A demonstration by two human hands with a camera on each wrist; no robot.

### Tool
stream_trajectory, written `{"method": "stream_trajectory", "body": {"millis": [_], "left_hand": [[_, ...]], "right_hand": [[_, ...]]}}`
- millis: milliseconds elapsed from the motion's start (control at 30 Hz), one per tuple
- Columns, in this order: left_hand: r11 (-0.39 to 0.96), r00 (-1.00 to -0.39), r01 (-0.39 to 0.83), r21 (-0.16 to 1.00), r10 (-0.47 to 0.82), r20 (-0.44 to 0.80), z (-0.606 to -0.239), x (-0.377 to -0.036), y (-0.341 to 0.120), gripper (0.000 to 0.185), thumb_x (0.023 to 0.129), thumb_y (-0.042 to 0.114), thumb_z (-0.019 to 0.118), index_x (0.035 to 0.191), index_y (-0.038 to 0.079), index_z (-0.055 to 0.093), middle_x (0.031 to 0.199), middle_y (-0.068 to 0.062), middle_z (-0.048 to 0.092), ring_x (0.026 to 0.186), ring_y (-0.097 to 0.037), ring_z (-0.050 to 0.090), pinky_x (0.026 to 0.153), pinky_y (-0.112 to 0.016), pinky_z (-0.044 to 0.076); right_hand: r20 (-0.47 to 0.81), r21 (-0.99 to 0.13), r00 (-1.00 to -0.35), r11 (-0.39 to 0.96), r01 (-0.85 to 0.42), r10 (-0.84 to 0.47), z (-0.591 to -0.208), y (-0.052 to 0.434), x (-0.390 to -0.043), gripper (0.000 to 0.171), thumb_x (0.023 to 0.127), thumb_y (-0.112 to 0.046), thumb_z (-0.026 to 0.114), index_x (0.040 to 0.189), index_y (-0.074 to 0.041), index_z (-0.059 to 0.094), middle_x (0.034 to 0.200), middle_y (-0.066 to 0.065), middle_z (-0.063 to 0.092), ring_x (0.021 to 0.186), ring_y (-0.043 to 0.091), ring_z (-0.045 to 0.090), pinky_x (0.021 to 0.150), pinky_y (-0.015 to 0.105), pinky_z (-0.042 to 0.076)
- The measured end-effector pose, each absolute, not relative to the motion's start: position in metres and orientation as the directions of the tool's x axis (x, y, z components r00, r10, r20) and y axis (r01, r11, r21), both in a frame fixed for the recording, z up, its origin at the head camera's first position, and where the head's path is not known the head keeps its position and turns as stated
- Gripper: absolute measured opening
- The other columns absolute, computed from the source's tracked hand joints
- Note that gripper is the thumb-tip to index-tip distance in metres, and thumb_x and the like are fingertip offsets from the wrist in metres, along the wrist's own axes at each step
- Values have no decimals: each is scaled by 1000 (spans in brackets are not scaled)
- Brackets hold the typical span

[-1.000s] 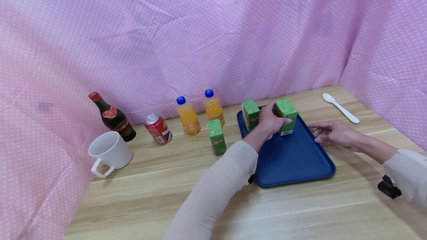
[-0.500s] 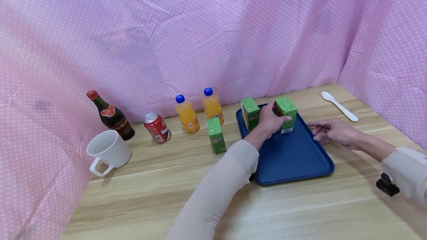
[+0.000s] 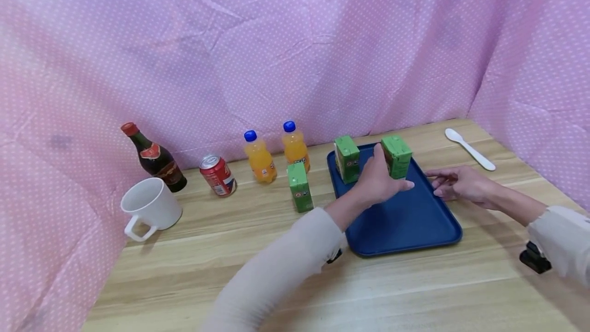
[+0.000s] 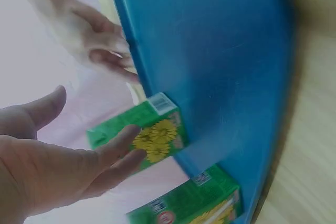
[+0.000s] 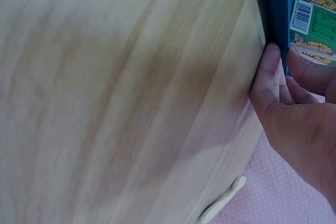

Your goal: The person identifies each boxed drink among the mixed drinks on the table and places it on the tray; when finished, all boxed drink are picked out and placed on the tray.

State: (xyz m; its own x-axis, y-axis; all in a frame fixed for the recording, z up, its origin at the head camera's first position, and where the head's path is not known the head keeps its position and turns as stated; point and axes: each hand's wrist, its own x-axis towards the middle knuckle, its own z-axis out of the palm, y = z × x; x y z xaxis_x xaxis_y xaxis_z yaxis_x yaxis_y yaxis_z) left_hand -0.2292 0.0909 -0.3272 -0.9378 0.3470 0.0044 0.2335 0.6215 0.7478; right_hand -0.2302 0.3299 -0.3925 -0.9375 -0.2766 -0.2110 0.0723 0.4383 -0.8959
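A blue tray [image 3: 405,224] is seen on the wooden table [image 3: 230,270], with two green juice cartons standing upright at its far end. The left hand [image 3: 380,183] is held over the tray, its fingers [image 4: 118,153] straight and relaxed, gripping nothing. In the left wrist view the fingertips lie just beside the right-hand carton [image 3: 396,156], at about 7 o'clock from it; whether they touch it cannot be told. The left-hand carton [image 3: 347,159] stands near the tray's far left corner, a little apart from the other, with the thumb of the left hand raised between them.

The right hand [image 3: 458,184] is laid flat on the table at 3 o'clock from the tray. Its fingers [image 5: 270,72] are stretched out, close together, and their tips are pressed against the tray's right rim, as the right wrist view shows; nothing is gripped.

A third green carton [image 3: 300,187] stands on the table at 9 o'clock from the tray, just off its left rim. Behind it, two small orange bottles [image 3: 260,158] with blue caps are set side by side. Further toward 9 o'clock a red can [image 3: 217,175], a dark bottle [image 3: 154,158] with a red cap and a white mug [image 3: 149,208] are seen. A white plastic spoon [image 3: 470,148] lies at 1 o'clock from the tray, well apart from it. Pink dotted cloth [image 3: 276,40] is hung behind and beside the table.
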Motion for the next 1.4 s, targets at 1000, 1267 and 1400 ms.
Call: {"method": "stream_trajectory", "body": {"millis": [1000, 1267, 1400], "left_hand": [[606, -904, 428, 670, 295, 309, -329, -230, -102, 76, 64, 44, 73, 129, 24, 40, 129, 3, 39, 118, -15, 37, 95, -39, 36], [483, -931, 319, 816, 321, 174, -328, -239, -105, 77, 68, 22, 76, 132, 16, 34, 130, -2, 37, 117, -25, 38, 89, -42, 42], [426, -939, 228, 875, 335, 82, -329, -244, -103, 76, 69, 15, 75, 132, 14, 33, 128, -7, 38, 117, -28, 39, 89, -40, 42]], "right_hand": [[-177, -907, -943, 418, 45, -282, -394, 329, -228, 65, 77, 3, 61, 132, 11, 26, 102, 23, 47, 84, 10, 56, 76, 28, 49], [-195, -910, -939, 409, 65, -283, -392, 328, -228, 65, 78, 5, 59, 133, 9, 25, 105, 24, 45, 85, 10, 55, 77, 28, 49], [-190, -908, -941, 414, 59, -281, -394, 328, -228, 65, 78, 3, 60, 133, 10, 25, 103, 23, 45, 84, 9, 55, 76, 28, 49]]}}
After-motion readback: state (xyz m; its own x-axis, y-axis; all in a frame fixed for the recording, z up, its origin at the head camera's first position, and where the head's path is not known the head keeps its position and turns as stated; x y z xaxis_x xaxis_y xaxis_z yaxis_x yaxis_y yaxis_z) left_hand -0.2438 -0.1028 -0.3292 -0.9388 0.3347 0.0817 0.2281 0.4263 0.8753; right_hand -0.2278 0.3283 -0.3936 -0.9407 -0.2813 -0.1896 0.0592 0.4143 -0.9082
